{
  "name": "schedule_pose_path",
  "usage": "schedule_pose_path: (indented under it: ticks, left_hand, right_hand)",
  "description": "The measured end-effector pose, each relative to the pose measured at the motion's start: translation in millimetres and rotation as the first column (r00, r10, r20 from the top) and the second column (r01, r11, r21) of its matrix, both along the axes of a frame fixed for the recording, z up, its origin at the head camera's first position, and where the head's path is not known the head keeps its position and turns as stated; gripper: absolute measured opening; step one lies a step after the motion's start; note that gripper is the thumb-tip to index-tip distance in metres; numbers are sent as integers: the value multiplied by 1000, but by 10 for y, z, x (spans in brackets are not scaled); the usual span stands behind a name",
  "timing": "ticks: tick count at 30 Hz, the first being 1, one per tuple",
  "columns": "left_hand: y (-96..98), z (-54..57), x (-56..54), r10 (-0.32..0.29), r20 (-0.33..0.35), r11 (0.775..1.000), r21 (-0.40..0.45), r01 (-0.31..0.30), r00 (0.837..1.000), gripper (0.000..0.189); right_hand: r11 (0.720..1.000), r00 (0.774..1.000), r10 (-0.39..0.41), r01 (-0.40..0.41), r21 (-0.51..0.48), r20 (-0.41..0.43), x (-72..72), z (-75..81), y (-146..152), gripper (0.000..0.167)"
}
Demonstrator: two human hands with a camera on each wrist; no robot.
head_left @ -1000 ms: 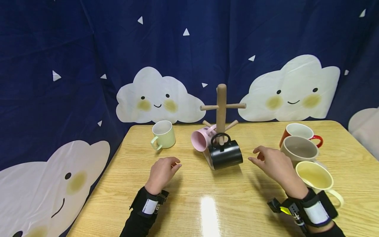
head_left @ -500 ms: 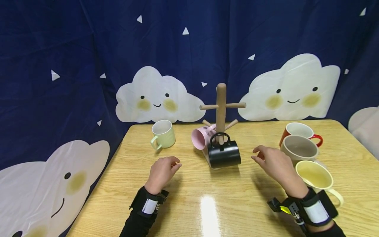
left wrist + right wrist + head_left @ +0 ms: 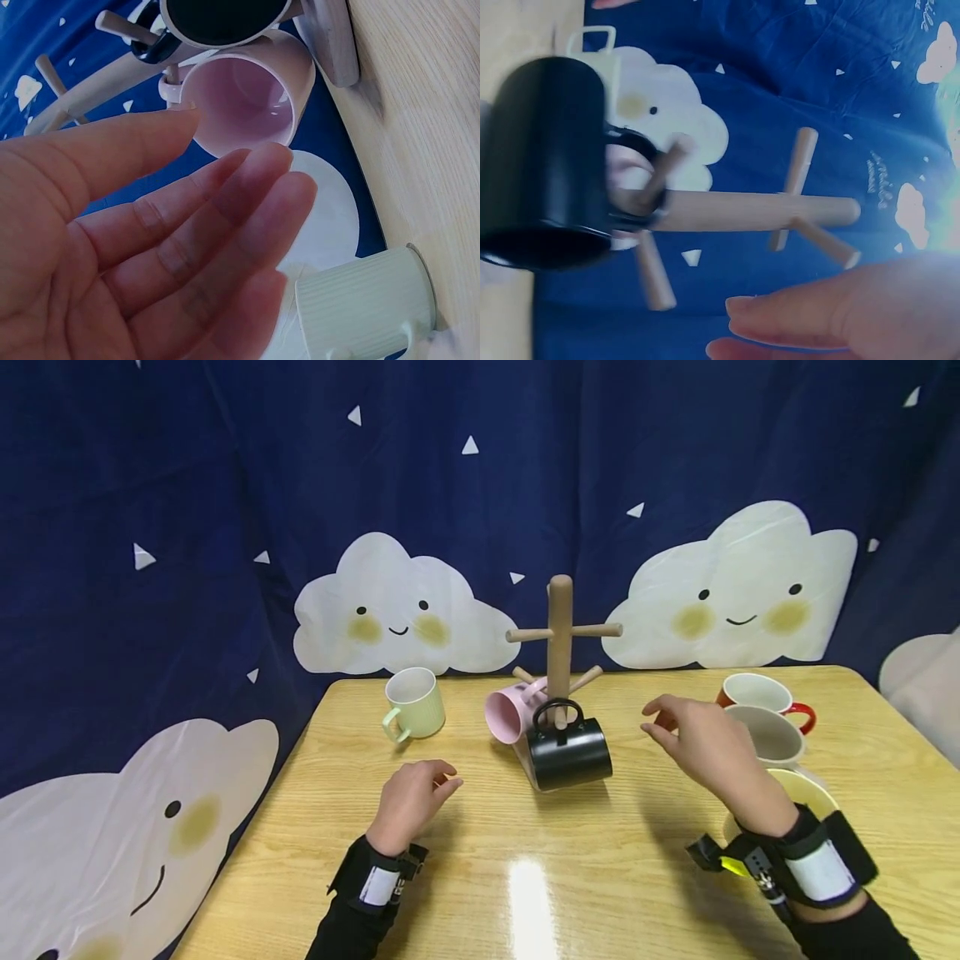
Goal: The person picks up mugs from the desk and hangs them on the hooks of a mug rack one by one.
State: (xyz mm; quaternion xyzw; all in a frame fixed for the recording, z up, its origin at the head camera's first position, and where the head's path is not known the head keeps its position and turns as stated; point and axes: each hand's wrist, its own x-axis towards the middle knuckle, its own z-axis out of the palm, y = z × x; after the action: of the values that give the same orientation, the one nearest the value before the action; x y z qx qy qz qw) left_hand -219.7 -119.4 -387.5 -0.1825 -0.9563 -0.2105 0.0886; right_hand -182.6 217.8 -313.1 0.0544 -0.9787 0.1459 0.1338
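Note:
My left hand (image 3: 411,802) is held over the left half of the table, fingers relaxed and holding nothing; its palm (image 3: 150,255) shows in the left wrist view. On the right, my right hand (image 3: 705,745) hovers with loosely bent fingers around nothing, to the right of a black mug (image 3: 568,755). That mug hangs by its handle from a low peg of a wooden mug tree (image 3: 559,639). A pink mug (image 3: 506,714) hangs just left of it. Nearest beyond the left hand stands a pale green mug (image 3: 417,703), upright on the table.
Three mugs stand in a row at the right: a red one (image 3: 756,690) with a white inside, a grey one (image 3: 767,735) and a yellow one (image 3: 806,788), partly hidden behind my right forearm. A dark blue curtain (image 3: 450,468) hangs behind the wooden table (image 3: 465,893).
My right hand has risen and moved slightly right, so its forearm now covers part of the yellow mug. The black mug has swung slightly on its peg. The left hand has stayed put.

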Motion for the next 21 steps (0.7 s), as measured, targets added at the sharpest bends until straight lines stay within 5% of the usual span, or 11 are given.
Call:
schedule_pose_path:
  ticks: [5, 10, 14, 17, 21]
  left_hand:
    - [-9, 26, 13, 0, 4, 1000, 3, 0, 1000, 21]
    - [-17, 50, 22, -9, -3, 1000, 1, 9, 1000, 21]
    - [-15, 55, 36, -12, 1, 1000, -2, 12, 1000, 21]
    - [2, 46, 38, -17, 14, 1000, -4, 17, 1000, 21]
    - [31, 34, 40, -27, 28, 1000, -8, 27, 999, 22]
  right_hand:
    - [999, 996, 42, -43, -17, -75, -141, 453, 28, 19]
    - [968, 984, 148, -165, -187, -100, -541, 872, 129, 24]
    - [849, 949, 316, -279, -448, 9, -920, 1076, 139, 43]
    - [726, 890, 452, -326, -605, 63, -1144, 1143, 89, 52]
    - [596, 816, 572, -348, -724, 79, -1337, 1131, 17, 53]
